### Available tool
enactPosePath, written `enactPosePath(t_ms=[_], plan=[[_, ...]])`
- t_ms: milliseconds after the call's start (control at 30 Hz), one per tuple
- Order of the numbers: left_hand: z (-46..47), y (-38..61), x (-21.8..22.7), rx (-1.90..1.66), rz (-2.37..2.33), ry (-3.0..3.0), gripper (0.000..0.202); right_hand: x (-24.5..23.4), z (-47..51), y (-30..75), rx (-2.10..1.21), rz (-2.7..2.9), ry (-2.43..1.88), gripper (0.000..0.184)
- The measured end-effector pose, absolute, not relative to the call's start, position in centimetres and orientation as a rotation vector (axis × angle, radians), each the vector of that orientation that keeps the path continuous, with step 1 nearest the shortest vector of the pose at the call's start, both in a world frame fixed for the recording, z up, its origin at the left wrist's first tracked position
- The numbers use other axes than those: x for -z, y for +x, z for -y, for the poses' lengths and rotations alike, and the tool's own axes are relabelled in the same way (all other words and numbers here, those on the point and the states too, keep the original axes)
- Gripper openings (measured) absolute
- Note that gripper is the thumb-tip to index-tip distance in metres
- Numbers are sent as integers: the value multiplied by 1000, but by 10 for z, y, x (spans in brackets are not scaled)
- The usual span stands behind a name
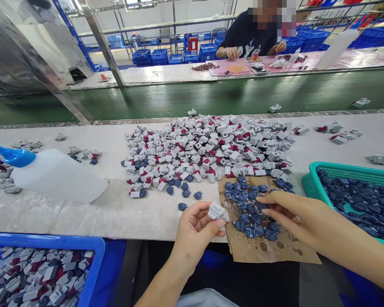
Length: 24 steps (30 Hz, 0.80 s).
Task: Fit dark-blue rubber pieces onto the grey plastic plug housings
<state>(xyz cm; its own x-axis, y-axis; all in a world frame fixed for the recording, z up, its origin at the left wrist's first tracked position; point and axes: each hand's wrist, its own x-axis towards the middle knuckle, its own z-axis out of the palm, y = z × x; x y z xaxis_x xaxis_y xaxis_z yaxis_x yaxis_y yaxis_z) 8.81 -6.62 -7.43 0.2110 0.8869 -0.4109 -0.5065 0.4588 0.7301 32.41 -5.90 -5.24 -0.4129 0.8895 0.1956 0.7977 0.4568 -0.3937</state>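
Note:
My left hand (196, 232) is closed around a light grey moulded plastic part (218, 212), held between thumb and fingers above the front of the table. To its right, my right hand (294, 213) reaches over a piece of brown cardboard (269, 252) with wet-looking spots. Its thumb and forefinger pinch a small navy plastic part (260, 206) among the loose navy parts (240, 194) lying there. Behind both hands spreads a big heap of grey plastic parts (208, 145), many with dark red pieces and some with navy ones.
On the left lies a white squeeze bottle (59, 175) with a blue cap; below it stands a blue bin (96, 251) of assembled parts. A green basket (312, 181) of navy parts is at right. Beyond runs a green conveyor (179, 96), with a person (246, 38) seated across it.

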Motion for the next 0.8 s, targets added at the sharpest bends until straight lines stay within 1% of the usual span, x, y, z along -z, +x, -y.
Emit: enactPosePath(t_ms=[167,300,500,633,800], plan=[[70,96,64,-998,-841,454,35,30,82,283,-300,2019,-1356,17],[74,98,59,-1019,-814,459,33,33,91,267,-307,1981,-1318,14],[76,97,61,-1040,-758,459,31,30,87,265,-348,2074,-1238,10],[78,95,68,-1052,-770,574,28,21,86,268,-507,2162,-1200,11],[81,92,68,-1012,-859,705,33,22,84,272,-786,2186,-1154,15]])
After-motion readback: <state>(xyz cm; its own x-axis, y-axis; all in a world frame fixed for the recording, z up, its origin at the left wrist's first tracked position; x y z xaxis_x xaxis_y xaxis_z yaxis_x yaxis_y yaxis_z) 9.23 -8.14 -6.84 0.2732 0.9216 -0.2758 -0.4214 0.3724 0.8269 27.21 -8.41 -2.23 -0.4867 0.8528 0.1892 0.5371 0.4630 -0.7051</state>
